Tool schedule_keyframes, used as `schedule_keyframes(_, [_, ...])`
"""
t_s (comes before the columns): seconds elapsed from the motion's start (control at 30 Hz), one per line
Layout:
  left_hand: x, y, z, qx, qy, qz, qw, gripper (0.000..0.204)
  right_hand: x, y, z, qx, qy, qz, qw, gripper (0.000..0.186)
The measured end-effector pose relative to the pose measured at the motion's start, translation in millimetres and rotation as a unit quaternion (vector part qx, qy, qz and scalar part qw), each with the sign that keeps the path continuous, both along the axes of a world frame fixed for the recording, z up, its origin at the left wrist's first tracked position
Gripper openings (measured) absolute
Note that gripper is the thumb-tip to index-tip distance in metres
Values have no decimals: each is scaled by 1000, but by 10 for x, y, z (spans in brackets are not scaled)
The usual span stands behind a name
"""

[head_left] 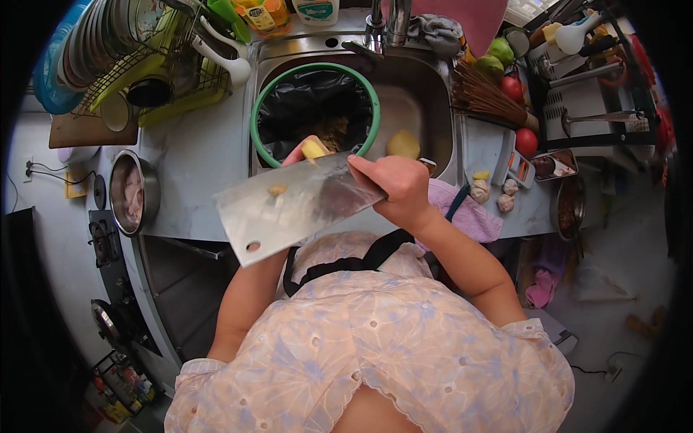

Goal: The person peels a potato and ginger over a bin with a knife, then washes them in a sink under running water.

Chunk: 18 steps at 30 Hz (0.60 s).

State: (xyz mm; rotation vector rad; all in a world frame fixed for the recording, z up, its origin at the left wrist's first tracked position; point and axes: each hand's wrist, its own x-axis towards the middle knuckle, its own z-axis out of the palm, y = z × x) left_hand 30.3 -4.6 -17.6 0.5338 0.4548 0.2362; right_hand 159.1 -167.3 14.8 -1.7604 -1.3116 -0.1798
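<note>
Cleaver gripped in right hand, blade flat

1. From my remote seat I see a brightly, evenly lit scene; the light looks like soft daylight.
2. The cleaver blade shows a pale sheen, and the sink steel gleams mildly.
3. Shadows are soft, darkest under the counter.
4. The fisheye bends straight edges near the rim, and a black border rings the frame.
5. The centre is sharp; the edges are softer.
</note>
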Motion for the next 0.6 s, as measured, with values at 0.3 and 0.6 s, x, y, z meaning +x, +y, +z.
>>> schedule_keyframes(0.3, [38, 8, 107, -161, 41, -41, 985, 29, -175, 10, 73, 2, -21, 7, 1000, 39])
schedule_keyframes(0.6, [-13, 12, -32, -205, 10, -34, 978, 33, -141, 48, 135, 23, -26, 13, 999, 36])
